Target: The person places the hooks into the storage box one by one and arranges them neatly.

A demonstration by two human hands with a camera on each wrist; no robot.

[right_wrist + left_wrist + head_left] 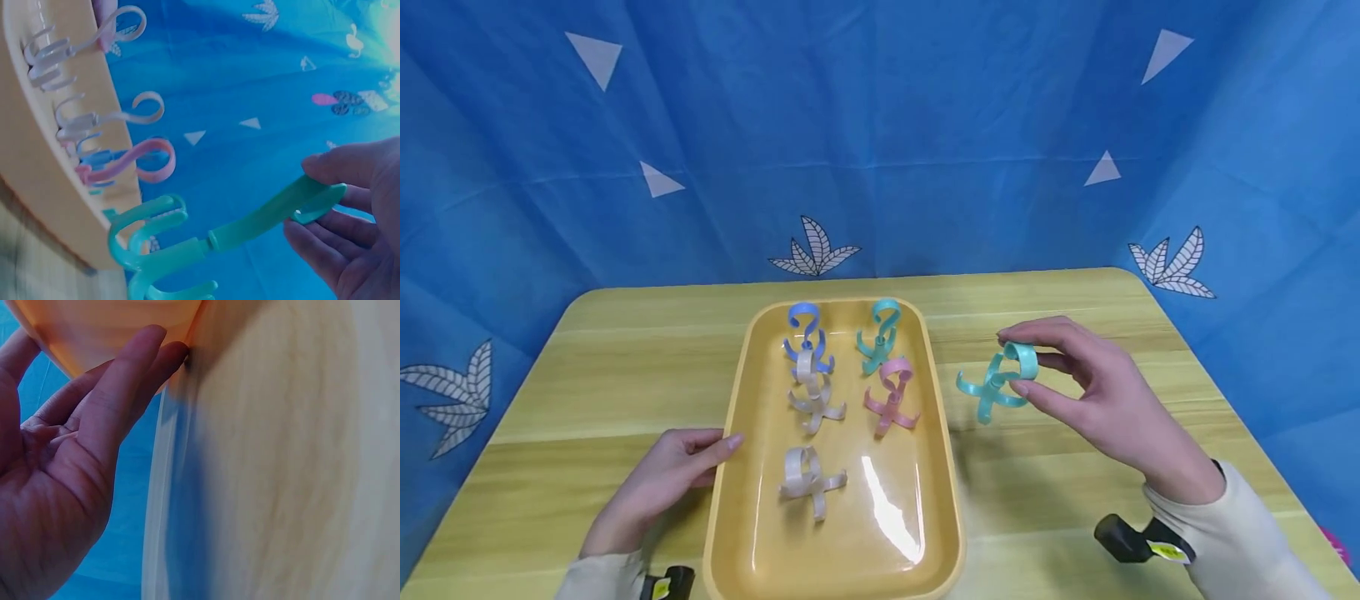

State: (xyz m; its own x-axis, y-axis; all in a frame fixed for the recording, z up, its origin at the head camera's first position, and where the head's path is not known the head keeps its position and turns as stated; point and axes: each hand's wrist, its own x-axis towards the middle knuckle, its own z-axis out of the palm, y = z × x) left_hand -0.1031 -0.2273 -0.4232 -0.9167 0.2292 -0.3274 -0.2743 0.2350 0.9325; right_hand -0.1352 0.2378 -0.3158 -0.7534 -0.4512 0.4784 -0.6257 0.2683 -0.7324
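Note:
My right hand (1097, 396) pinches the curled top of a teal claw hook (987, 389) between thumb and fingers. The hook hangs just right of a yellow tray (790, 558), its prongs pointing down-left. In the right wrist view, its stem (250, 224) and several prongs show clearly. At the tray's left side, my left hand (662, 483) grips the rim, thumb on top and fingers against the outside. Inside the tray stand a blue hook (807, 346), another teal hook (873, 360), a pink hook (891, 411) and two whitish hooks, one farther (815, 407), one nearer (812, 485).
A wood-grain table (625, 358) carries the tray. Behind and around it hangs a blue cloth (880, 142) with white triangles and leaf prints. Dark wrist-camera mounts sit at both sleeves.

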